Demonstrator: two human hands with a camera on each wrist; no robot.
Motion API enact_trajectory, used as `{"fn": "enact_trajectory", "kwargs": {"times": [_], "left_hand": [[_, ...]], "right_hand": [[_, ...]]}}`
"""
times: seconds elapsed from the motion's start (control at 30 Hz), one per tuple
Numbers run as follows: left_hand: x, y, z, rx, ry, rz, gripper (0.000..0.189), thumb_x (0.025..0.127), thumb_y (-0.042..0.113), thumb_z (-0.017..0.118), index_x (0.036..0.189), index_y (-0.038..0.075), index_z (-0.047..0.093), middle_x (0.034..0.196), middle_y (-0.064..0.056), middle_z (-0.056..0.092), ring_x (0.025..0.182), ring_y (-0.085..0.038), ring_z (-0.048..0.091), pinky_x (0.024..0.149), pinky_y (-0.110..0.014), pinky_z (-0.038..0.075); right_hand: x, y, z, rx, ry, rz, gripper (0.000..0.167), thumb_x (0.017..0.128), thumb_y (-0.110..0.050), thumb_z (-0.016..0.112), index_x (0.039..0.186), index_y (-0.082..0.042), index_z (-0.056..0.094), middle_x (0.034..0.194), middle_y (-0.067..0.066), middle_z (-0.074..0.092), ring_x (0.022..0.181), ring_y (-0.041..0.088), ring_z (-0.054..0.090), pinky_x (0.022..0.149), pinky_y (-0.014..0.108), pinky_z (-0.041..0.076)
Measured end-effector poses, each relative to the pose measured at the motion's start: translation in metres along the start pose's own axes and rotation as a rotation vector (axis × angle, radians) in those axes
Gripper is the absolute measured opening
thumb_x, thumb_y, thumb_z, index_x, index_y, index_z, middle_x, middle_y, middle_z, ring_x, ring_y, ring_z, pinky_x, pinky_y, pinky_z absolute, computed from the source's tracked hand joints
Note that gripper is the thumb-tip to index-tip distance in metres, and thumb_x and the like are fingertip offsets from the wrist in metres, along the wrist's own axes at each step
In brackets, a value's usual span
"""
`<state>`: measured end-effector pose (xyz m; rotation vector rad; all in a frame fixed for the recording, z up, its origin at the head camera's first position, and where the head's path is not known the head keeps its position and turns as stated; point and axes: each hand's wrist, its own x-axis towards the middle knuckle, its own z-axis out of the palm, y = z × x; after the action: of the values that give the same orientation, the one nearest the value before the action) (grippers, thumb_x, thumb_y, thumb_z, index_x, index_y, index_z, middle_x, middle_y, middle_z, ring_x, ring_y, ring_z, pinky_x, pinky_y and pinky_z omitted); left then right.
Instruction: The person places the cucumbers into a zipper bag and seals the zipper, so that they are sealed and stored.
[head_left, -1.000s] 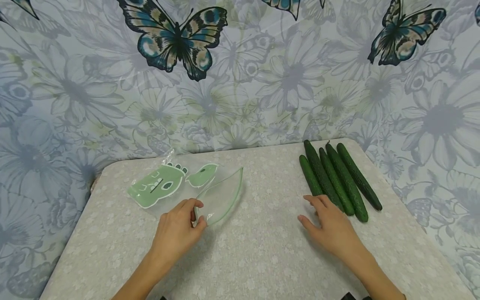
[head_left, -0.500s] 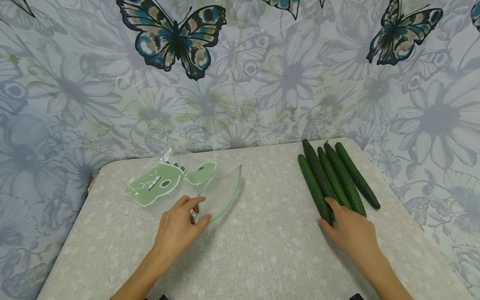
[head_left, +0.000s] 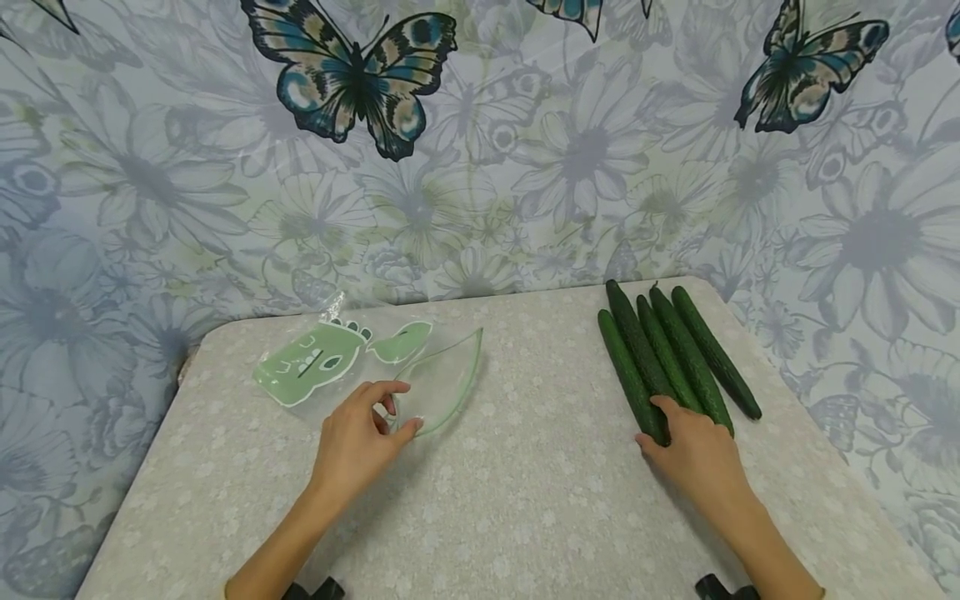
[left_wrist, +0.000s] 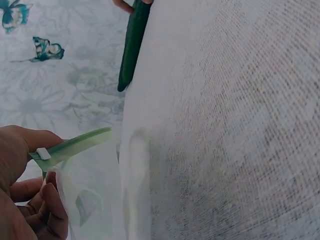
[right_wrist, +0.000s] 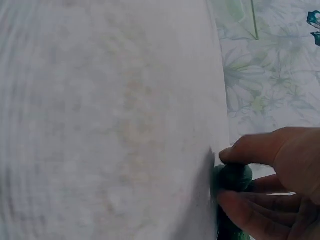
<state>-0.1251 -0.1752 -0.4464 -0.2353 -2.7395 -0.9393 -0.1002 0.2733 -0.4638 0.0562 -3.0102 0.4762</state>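
My left hand (head_left: 363, 442) holds a clear plastic zip bag (head_left: 442, 387) with a green edge by its near side. The bag's mouth stands a little apart in the left wrist view, where a white slider (left_wrist: 43, 153) sits on its green zip strip (left_wrist: 80, 144). Over at the right, my right hand (head_left: 701, 458) grips the near end of the leftmost cucumber (head_left: 626, 367) between thumb and fingers. That cucumber still lies beside the others on the table. In the right wrist view its rounded end (right_wrist: 236, 177) shows between thumb and fingers.
Several more cucumbers (head_left: 693, 358) lie side by side at the table's right. Clear bags with a green cartoon print (head_left: 315, 362) lie flat at the left. Behind the pale patterned table (head_left: 525, 500) hangs a floral, butterfly-printed backdrop (head_left: 480, 192).
My right hand has moved right and closed its fingers on the leftmost cucumber's near end. My left hand keeps hold of the bag and has moved only slightly.
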Motion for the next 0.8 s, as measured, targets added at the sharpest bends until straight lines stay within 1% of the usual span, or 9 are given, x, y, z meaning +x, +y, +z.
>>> {"fn": "enact_trajectory", "kwargs": {"times": [0.07, 0.2, 0.37, 0.5, 0.57, 0.63, 0.67, 0.73, 0.8], "left_hand": [[0.001, -0.002, 0.001, -0.015, 0.0, -0.007, 0.045, 0.084, 0.027, 0.092, 0.126, 0.022, 0.075, 0.093, 0.005, 0.063, 0.063, -0.003, 0.057, 0.061, -0.024, 0.045], [0.002, -0.004, 0.002, -0.038, -0.002, -0.015, 0.046, 0.083, 0.026, 0.092, 0.125, 0.022, 0.075, 0.095, 0.004, 0.065, 0.063, -0.003, 0.057, 0.06, -0.024, 0.045], [0.003, -0.007, 0.002, -0.063, -0.018, -0.019, 0.048, 0.083, 0.025, 0.093, 0.126, 0.021, 0.074, 0.098, 0.0, 0.066, 0.064, -0.003, 0.057, 0.061, -0.024, 0.045], [0.003, -0.008, 0.002, -0.077, -0.04, -0.024, 0.05, 0.083, 0.025, 0.093, 0.128, 0.02, 0.073, 0.099, 0.0, 0.066, 0.066, -0.003, 0.059, 0.063, -0.025, 0.046], [0.003, -0.008, 0.002, -0.077, -0.043, -0.026, 0.05, 0.083, 0.025, 0.093, 0.128, 0.02, 0.073, 0.1, 0.0, 0.066, 0.067, -0.004, 0.06, 0.064, -0.025, 0.047], [0.004, -0.008, 0.002, -0.076, -0.041, -0.029, 0.048, 0.084, 0.024, 0.092, 0.128, 0.02, 0.073, 0.101, 0.0, 0.067, 0.068, -0.004, 0.06, 0.064, -0.025, 0.047], [0.004, -0.008, 0.003, -0.078, -0.041, -0.029, 0.047, 0.084, 0.023, 0.092, 0.128, 0.02, 0.073, 0.101, -0.001, 0.067, 0.067, -0.004, 0.06, 0.064, -0.025, 0.047], [0.004, -0.007, 0.003, -0.077, -0.046, -0.029, 0.045, 0.086, 0.021, 0.09, 0.128, 0.019, 0.073, 0.102, -0.002, 0.067, 0.067, -0.004, 0.06, 0.063, -0.025, 0.047], [0.004, -0.005, 0.004, -0.074, -0.058, -0.029, 0.044, 0.086, 0.019, 0.088, 0.128, 0.017, 0.073, 0.103, -0.003, 0.067, 0.066, -0.004, 0.06, 0.063, -0.025, 0.047]], "right_hand": [[0.001, 0.002, 0.0, 0.042, 0.0, 0.01, 0.063, 0.093, -0.031, 0.082, 0.143, 0.001, 0.062, 0.065, 0.0, 0.06, 0.051, 0.015, 0.046, 0.048, 0.031, 0.035], [0.004, 0.005, -0.006, 0.133, 0.023, 0.039, 0.054, 0.094, -0.03, 0.078, 0.137, 0.001, 0.066, 0.074, -0.001, 0.06, 0.057, 0.014, 0.046, 0.054, 0.028, 0.035], [0.009, 0.01, -0.018, 0.192, 0.132, 0.052, 0.043, 0.097, -0.027, 0.072, 0.131, -0.001, 0.069, 0.09, 0.009, 0.066, 0.065, 0.015, 0.05, 0.058, 0.028, 0.038], [0.012, 0.019, -0.024, 0.223, 0.183, 0.078, 0.042, 0.104, -0.028, 0.061, 0.136, -0.001, 0.063, 0.099, 0.019, 0.072, 0.057, 0.014, 0.047, 0.055, 0.032, 0.038], [0.014, 0.023, -0.025, 0.246, 0.179, 0.094, 0.043, 0.107, -0.029, 0.053, 0.141, -0.002, 0.058, 0.087, 0.019, 0.07, 0.05, 0.014, 0.041, 0.049, 0.033, 0.036], [0.017, 0.027, -0.026, 0.256, 0.167, 0.089, 0.045, 0.11, -0.028, 0.046, 0.147, -0.003, 0.054, 0.073, 0.012, 0.061, 0.048, 0.013, 0.036, 0.046, 0.033, 0.033], [0.019, 0.028, -0.026, 0.26, 0.162, 0.085, 0.047, 0.11, -0.027, 0.042, 0.15, -0.004, 0.052, 0.071, 0.011, 0.057, 0.048, 0.013, 0.035, 0.046, 0.034, 0.032], [0.022, 0.031, -0.026, 0.257, 0.15, 0.076, 0.05, 0.112, -0.027, 0.037, 0.155, -0.006, 0.051, 0.072, 0.012, 0.056, 0.05, 0.015, 0.036, 0.049, 0.035, 0.033], [0.024, 0.034, -0.025, 0.248, 0.154, 0.063, 0.051, 0.113, -0.03, 0.04, 0.155, -0.005, 0.053, 0.086, 0.02, 0.065, 0.055, 0.022, 0.049, 0.053, 0.043, 0.043]]}}
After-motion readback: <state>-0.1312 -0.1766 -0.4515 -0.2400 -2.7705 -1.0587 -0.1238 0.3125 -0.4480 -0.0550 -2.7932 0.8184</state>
